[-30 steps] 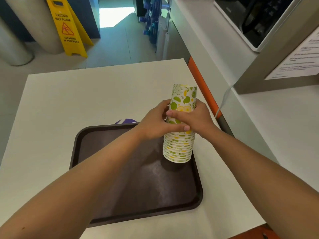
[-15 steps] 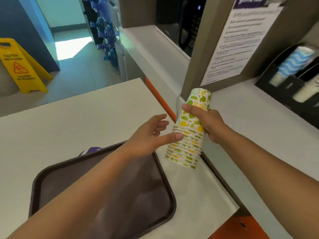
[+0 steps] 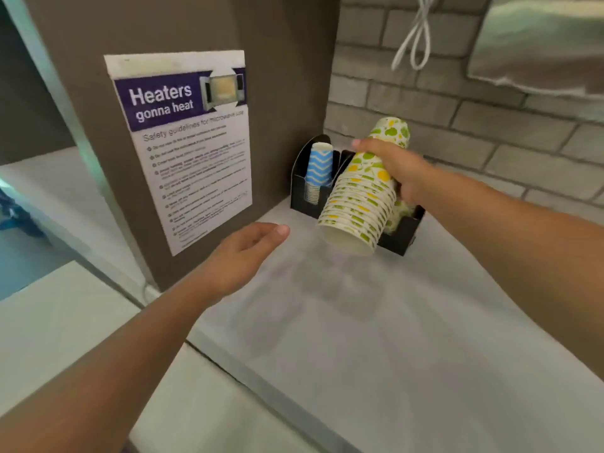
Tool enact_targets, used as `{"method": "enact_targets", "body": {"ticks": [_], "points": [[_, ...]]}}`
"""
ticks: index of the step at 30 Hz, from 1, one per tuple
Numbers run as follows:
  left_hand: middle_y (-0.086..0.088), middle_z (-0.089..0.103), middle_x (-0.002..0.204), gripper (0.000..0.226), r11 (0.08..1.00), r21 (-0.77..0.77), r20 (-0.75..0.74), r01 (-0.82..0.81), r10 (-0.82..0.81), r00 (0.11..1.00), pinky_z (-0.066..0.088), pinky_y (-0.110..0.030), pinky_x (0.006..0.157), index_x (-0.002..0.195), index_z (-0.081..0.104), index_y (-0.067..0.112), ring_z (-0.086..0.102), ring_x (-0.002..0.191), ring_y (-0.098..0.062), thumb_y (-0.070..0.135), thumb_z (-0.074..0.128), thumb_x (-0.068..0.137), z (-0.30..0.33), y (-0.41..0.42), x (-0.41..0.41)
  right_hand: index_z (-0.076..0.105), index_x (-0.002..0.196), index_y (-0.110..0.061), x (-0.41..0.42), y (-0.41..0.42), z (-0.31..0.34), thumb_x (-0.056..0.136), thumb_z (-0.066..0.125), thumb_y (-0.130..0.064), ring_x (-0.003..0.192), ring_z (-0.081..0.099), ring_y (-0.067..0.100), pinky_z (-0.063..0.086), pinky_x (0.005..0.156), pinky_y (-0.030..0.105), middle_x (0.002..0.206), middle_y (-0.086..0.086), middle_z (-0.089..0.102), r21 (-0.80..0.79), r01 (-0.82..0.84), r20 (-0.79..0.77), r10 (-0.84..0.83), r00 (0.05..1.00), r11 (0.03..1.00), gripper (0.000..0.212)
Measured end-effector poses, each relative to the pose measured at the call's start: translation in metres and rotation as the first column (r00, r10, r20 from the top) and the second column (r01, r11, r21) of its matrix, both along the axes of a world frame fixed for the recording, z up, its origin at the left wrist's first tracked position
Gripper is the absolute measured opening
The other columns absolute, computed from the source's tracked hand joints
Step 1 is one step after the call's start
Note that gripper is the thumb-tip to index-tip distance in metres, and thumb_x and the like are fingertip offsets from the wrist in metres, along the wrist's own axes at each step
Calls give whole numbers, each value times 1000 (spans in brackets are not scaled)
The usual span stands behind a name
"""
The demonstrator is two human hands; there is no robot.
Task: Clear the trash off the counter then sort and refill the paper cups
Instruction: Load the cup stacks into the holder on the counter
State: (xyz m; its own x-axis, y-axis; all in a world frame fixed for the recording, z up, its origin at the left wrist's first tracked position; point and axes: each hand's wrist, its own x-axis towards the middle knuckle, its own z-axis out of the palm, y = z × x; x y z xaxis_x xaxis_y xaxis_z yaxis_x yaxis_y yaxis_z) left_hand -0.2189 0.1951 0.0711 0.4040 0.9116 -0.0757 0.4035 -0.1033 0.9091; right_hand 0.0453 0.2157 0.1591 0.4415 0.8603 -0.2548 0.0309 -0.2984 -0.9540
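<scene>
Right hand [image 3: 397, 173] gripped tilted stack of lime-and-lemon-print paper cups [image 3: 361, 197] at centre right, black divided cup holder [image 3: 403, 230] behind held blue zigzag-striped paper cups [image 3: 318, 170] in its left slot, left hand [image 3: 243, 253] hovered with relaxed fingers, holding nothing

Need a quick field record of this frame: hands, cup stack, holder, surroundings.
left hand: open, holds nothing, above the counter
right hand: grips the lemon-lime cup stack
stack pose: tilted, open rims facing down toward the camera, in front of the holder
cup holder: black, in the corner; left slot has blue zigzag cups
wall poster: microwave safety guidelines
</scene>
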Motion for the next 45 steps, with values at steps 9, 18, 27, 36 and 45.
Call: {"method": "enact_targets", "body": {"ticks": [9,18,27,36,45], "points": [[8,49,142,51,897,324,-301,301,-204,932,35,-16,89,144,46,23,49,114,-7,38,57,96,-4,76,133,63,104,-14,120,44,28,64,85,-46,80,74,21,61,68,36,96,6,74,59,177,74,-181,981,982,55],[2,29,159,62,731,489,-455,476,-252,854,26,-33,118,154,28,21,24,147,-18,28,55,98,-36,112,199,65,111,-13,157,72,25,63,85,-45,79,74,20,59,60,31,98,5,75,43,130,103,-133,986,991,61],[-3,46,144,50,710,558,-429,428,-195,882,36,-33,107,147,40,20,37,130,-22,26,52,99,-52,121,221,62,91,-15,174,82,26,64,86,-42,75,72,15,58,63,28,91,1,73,115,222,153,-238,959,968,45],[1,42,147,60,717,539,-432,443,-216,876,37,-34,108,151,34,22,35,131,-20,29,57,96,-54,120,220,60,90,-22,172,92,11,39,86,-60,81,71,16,60,78,36,93,-4,71,229,362,186,-406,895,904,69],[-6,59,126,32,706,607,-375,364,-149,915,48,-33,89,128,55,16,48,116,-21,17,57,96,-48,127,229,61,89,-20,168,92,12,43,88,-54,78,73,17,61,78,37,92,-3,73,207,349,186,-387,903,914,64]]}}
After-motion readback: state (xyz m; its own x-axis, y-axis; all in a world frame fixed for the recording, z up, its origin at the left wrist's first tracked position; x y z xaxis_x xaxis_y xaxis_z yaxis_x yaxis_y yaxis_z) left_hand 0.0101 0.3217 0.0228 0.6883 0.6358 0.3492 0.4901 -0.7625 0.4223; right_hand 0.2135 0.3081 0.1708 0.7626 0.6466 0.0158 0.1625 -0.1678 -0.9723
